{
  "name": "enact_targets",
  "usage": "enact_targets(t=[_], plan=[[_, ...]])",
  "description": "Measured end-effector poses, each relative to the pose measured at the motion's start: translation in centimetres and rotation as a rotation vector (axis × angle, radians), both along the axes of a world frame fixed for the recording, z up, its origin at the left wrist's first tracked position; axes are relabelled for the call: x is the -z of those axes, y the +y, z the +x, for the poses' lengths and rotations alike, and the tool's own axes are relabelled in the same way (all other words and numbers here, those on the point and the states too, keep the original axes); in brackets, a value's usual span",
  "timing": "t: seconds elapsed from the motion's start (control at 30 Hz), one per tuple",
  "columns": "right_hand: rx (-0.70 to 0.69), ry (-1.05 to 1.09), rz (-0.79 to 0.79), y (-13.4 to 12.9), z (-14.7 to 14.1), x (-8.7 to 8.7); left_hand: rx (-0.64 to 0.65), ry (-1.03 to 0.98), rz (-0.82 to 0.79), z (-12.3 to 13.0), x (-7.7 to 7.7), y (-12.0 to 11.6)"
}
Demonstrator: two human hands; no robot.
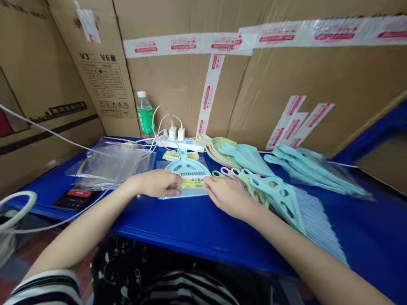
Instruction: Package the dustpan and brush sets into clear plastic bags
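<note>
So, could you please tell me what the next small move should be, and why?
I would probably smooth the yellow-and-white label flat with the fingers: the left hand and right hand are at its two ends, and it lies across the bristles of the light-blue brush.

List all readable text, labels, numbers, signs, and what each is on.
"V3", beside an outlined square: cardboard panel
"V6", beside a filled square: same panel
Too small or blurred: other cardboard print and symbols, white tape, bottle label, yellow packet label, phone screen.
</note>
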State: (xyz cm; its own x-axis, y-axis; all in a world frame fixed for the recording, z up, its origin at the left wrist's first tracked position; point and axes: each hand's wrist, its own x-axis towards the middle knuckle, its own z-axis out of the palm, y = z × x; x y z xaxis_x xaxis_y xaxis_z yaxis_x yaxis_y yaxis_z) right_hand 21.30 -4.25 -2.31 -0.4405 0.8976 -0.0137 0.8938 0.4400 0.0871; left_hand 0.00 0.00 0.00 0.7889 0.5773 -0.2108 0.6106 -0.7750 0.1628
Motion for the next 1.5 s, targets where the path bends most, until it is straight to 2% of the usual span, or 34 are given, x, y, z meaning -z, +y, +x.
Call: enact_targets(t=[0.73,1.5], plan=[[-0.03,-0.013,-0.006,-0.22,0.19,-0.03,0.039,-0.03,0.056,-0.46,0.59,0.09],[-0.033,-0.054,-0.009,-0.53,-0.18,-0.35,0.023,-0.002,0.11,-0.38,0.58,-0.28]])
